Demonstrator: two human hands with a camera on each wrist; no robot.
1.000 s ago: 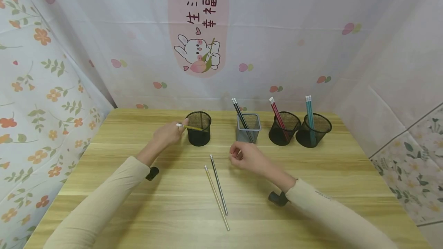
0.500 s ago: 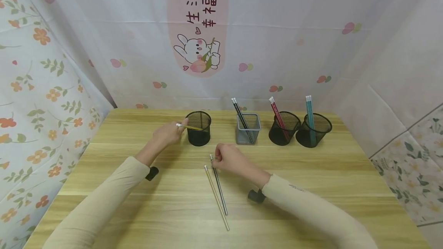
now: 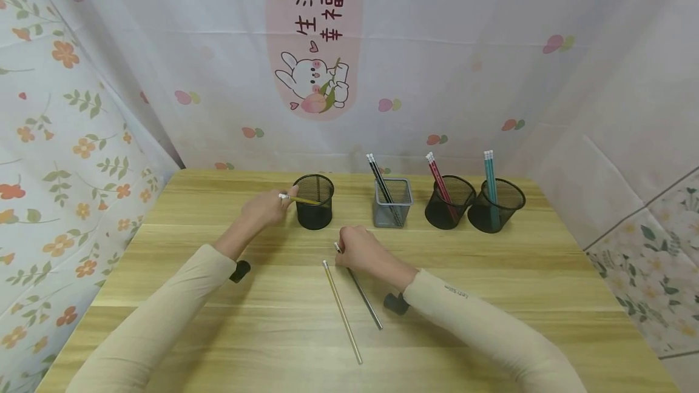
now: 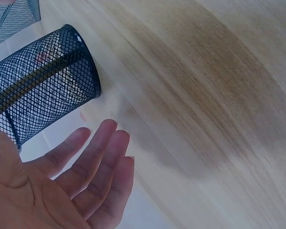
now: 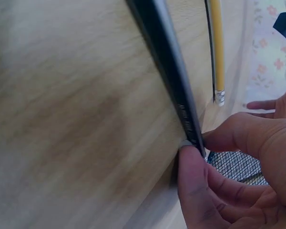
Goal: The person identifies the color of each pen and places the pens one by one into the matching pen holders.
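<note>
Between its thumb and fingers, my right hand (image 3: 367, 252) pinches a black pencil (image 5: 174, 76) near its eraser end. That pencil slants toward the front of the table, beside a yellow pencil (image 3: 342, 313) lying on the wood. My left hand (image 3: 266, 208) is at the left side of a round black mesh pen cup (image 3: 314, 217), its thumb side by the rim. In the left wrist view its fingers (image 4: 105, 171) extend, slightly bent and gripping nothing. Another yellow pencil (image 3: 307, 201) leans in this cup, its eraser end sticking out over the left rim.
Right of the round cup stands a grey square mesh cup (image 3: 390, 216) with black pencils (image 3: 379, 174). Two tilted-looking black mesh cups follow: one (image 3: 439, 218) with red pencils (image 3: 437, 176), one (image 3: 483, 220) with blue-green pencils (image 3: 490, 174). A patterned curtain (image 3: 218, 65) hangs behind the table.
My right hand has moved left from in front of the square cup to the black pencil and now pinches it. The pencil's front end has swung right. The left hand has stayed by the round cup.
</note>
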